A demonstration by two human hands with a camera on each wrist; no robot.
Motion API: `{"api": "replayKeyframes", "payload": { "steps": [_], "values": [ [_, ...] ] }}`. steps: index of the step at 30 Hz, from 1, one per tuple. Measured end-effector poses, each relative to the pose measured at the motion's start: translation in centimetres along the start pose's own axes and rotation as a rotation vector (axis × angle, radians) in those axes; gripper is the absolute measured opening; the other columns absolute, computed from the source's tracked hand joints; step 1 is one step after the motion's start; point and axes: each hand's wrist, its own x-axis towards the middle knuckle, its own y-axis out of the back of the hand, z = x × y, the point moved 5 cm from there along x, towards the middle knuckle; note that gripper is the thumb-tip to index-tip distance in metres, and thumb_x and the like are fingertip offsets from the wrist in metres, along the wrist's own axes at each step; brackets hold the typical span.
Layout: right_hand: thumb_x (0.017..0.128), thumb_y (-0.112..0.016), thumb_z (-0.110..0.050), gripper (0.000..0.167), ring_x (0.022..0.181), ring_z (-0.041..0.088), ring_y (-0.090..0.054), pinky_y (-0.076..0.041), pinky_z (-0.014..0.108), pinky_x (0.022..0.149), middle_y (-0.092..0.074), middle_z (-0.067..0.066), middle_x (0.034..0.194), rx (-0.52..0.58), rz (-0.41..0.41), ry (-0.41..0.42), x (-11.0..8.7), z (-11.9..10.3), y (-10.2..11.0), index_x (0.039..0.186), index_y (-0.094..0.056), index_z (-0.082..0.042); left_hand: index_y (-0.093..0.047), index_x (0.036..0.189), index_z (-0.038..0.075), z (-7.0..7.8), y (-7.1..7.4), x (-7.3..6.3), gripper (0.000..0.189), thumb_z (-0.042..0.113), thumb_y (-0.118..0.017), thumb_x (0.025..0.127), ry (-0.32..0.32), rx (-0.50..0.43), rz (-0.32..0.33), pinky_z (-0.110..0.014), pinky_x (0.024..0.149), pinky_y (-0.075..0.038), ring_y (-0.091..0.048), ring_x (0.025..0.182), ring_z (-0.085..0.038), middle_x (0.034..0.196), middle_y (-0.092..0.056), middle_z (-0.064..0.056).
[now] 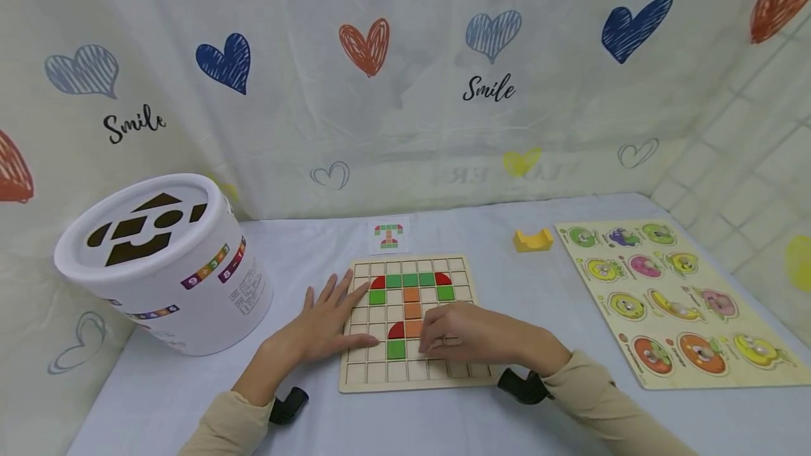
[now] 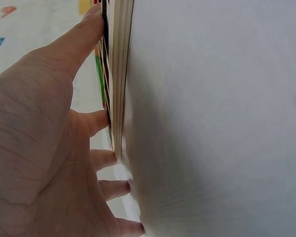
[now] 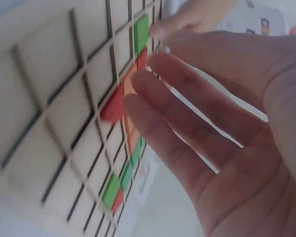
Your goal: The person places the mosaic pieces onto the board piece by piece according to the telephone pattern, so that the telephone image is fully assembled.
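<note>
A wooden grid board (image 1: 374, 375) lies on the table with red, green and orange pieces forming a T-like shape. My left hand (image 1: 323, 326) spreads its fingers over the board's left edge, thumb resting on the grid. Over the lower middle of the board is my right hand (image 1: 475, 333), fingers pointing down. In the right wrist view its fingertips are right at a red quarter-round piece (image 3: 113, 106), which the hand hides in the head view. Another red quarter-round piece (image 1: 396, 331) sits left of the orange squares (image 1: 412, 310), above a green square (image 1: 395, 350).
A small pattern card (image 1: 388, 234) lies behind the board. To its right is a yellow notched block (image 1: 533, 240). A wooden fruit puzzle (image 1: 681, 305) lies at the right, and a white shape-sorter bucket (image 1: 190, 266) stands at the left.
</note>
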Motion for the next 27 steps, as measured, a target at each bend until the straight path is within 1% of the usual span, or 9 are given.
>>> {"api": "replayKeyframes", "payload": {
  "steps": [4,10,13,15,19,22,27],
  "values": [
    [0.094,-0.077,-0.004,0.011,0.086,-0.004,-0.061,-0.057,0.022,0.080,-0.069,-0.012,0.094,0.038,-0.012,-0.054,-2.4,1.5,1.2,0.101,-0.082,-0.012,-0.025,0.168,0.018,-0.1,0.0,-0.1,0.102,0.073,-0.063,0.091,0.005,-0.006,-0.003,-0.077,0.118,0.000,-0.003,0.159,-0.049,0.175,-0.005,-0.019],
    [0.090,-0.081,-0.004,0.017,0.088,0.002,-0.062,-0.057,0.027,0.080,-0.069,-0.013,0.098,0.039,-0.011,-0.142,-5.7,3.6,2.6,0.102,-0.082,-0.015,-0.026,0.168,0.018,-0.1,-0.1,0.0,0.102,0.074,-0.062,0.091,0.003,-0.003,-0.003,-0.076,0.118,0.001,0.000,0.159,-0.046,0.175,-0.005,-0.017],
    [0.087,-0.084,-0.006,0.018,0.089,0.003,-0.063,-0.057,0.028,0.080,-0.069,-0.015,0.099,0.055,-0.008,-0.204,-7.1,4.5,2.8,0.102,-0.081,-0.017,-0.027,0.168,0.018,-0.1,-0.2,0.1,0.101,0.074,-0.062,0.091,-0.003,-0.003,-0.002,-0.075,0.119,0.002,0.001,0.160,-0.045,0.175,-0.005,-0.016],
    [0.086,-0.085,-0.009,0.018,0.089,0.004,-0.062,-0.057,0.028,0.080,-0.068,-0.015,0.100,0.069,-0.008,-0.226,-7.8,4.9,2.7,0.102,-0.081,-0.017,-0.028,0.168,0.018,-0.1,-0.2,0.2,0.101,0.074,-0.062,0.091,-0.003,0.001,0.000,-0.075,0.119,0.002,0.001,0.160,-0.044,0.175,-0.005,-0.016],
    [0.084,-0.087,-0.011,0.020,0.089,0.004,-0.062,-0.057,0.027,0.080,-0.067,-0.014,0.100,0.096,-0.002,-0.234,-8.4,5.5,2.6,0.102,-0.081,-0.017,-0.027,0.168,0.018,0.0,-0.1,0.1,0.101,0.073,-0.063,0.091,0.000,0.007,0.000,-0.075,0.119,0.001,0.000,0.160,-0.045,0.175,-0.006,-0.017],
    [0.083,-0.089,-0.009,0.022,0.088,0.004,-0.064,-0.058,0.026,0.079,-0.066,-0.012,0.099,0.114,0.002,-0.234,-8.4,5.6,2.5,0.102,-0.080,-0.013,-0.027,0.168,0.018,0.0,-0.1,0.1,0.101,0.073,-0.062,0.091,0.003,0.008,-0.003,-0.076,0.119,0.000,0.000,0.159,-0.045,0.175,-0.006,-0.017],
    [0.080,-0.090,-0.005,0.024,0.085,0.005,-0.066,-0.058,0.025,0.077,-0.066,-0.010,0.096,0.137,0.003,-0.272,-8.1,5.7,2.4,0.100,-0.078,-0.011,-0.027,0.168,0.016,0.1,0.1,0.0,0.102,0.074,-0.062,0.091,0.005,0.003,-0.003,-0.076,0.118,-0.001,-0.002,0.159,-0.046,0.175,-0.007,-0.018]
  ]
}}
